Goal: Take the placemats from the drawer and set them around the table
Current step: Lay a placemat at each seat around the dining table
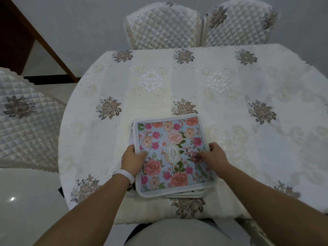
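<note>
A stack of placemats (172, 153) lies on the near edge of the table (230, 96). The top one is pale blue with pink and peach flowers and a white border; more white edges show under it at the left and bottom. My left hand (133, 157) grips the stack's left edge, thumb on top and fingers under. My right hand (215, 155) holds the right edge, fingertips resting on the printed face. A white band sits on my left wrist.
The table wears a cream embroidered cloth with grey-brown flower motifs. Two quilted white chairs (162, 27) (239, 25) stand at the far side, another chair (26, 118) at the left. A wooden beam (40, 38) slants at upper left. Glossy white floor lies at the lower left.
</note>
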